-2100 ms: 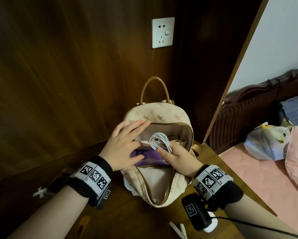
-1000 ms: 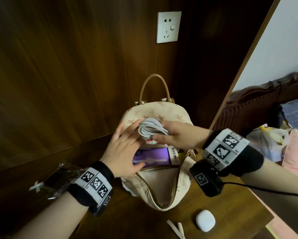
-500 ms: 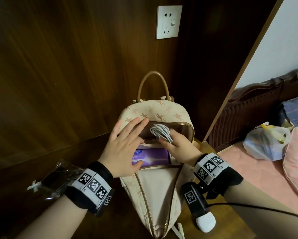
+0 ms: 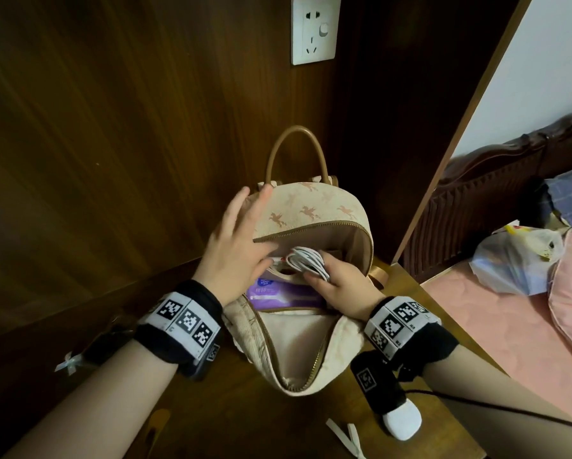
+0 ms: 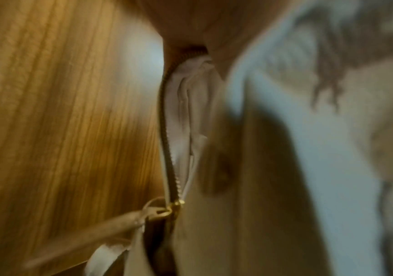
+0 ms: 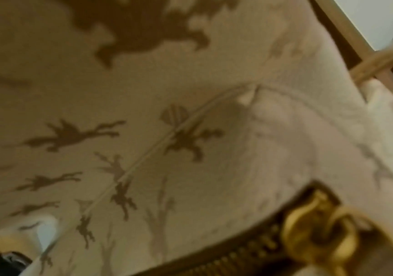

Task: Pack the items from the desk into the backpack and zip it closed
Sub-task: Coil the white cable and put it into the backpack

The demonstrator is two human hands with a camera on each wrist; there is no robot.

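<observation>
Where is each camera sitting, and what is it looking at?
Head: worn up high, looks down at the open backpack; left hand, right hand gripping the white cable, and both forearms show.
Left wrist: close beside the bag's zipper; a bit of hand at top.
Right wrist: against horse-print fabric; no hand visible.
All three share the backpack.

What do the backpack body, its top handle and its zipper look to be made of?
Backpack: cream woven-looking fabric, matte, printed with tan horses. Top handle: smooth tan loop, probably leather or imitation. Zipper: gold-coloured shiny slider and teeth, apparently metal, on brown tape.
</observation>
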